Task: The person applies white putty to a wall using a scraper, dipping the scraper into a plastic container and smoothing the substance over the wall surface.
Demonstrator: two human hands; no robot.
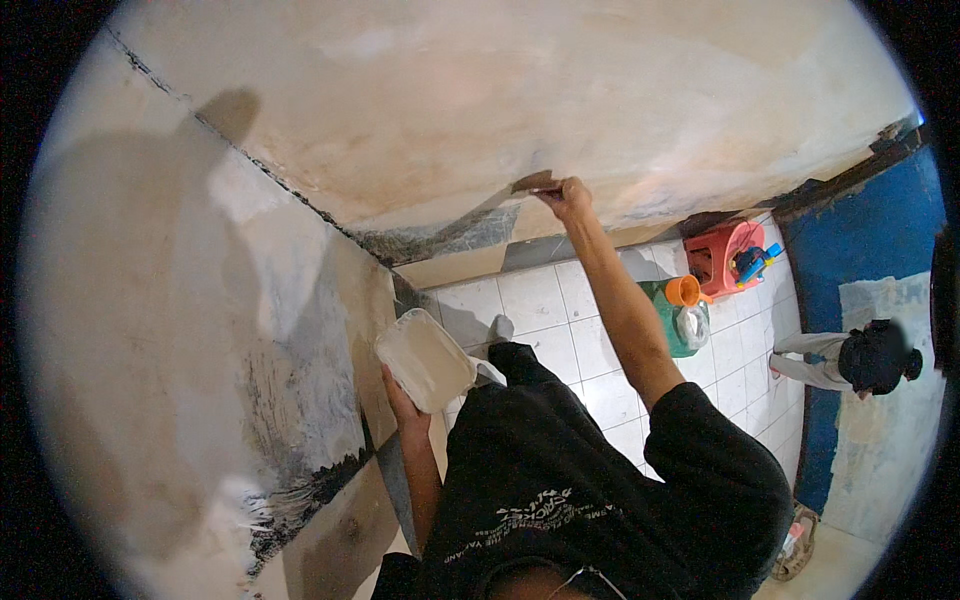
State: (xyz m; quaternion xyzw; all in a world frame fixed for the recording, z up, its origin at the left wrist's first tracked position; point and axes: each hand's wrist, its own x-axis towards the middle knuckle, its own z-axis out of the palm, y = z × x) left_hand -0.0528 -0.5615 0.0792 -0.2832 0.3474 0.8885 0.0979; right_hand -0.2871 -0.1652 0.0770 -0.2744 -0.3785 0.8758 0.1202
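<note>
My left hand (pixel 404 408) is wrapped round the lower side of a white plastic tub (pixel 386 346), tilted so its inside shows. Smooth cream-coloured putty (pixel 424 358) lies in it. Up at the front wall (pixel 620 90), my right arm is stretched out, and the fingers of my right hand (pixel 572 198) close round a putty knife (pixel 538 182). Its blade is at the wall, just above a grey, rough patch (pixel 470 232) along the bottom; whether it touches, I cannot tell. Part of the knife's handle is hidden by my fingers.
On the white tiled floor (pixel 600 345) stand a red plastic stool (pixel 712 255) with blue items and a green container (pixel 676 345) with an orange scoop (pixel 683 291). Another person (pixel 868 360) is by the blue wall (pixel 850 230). The left wall (pixel 150 300) is close.
</note>
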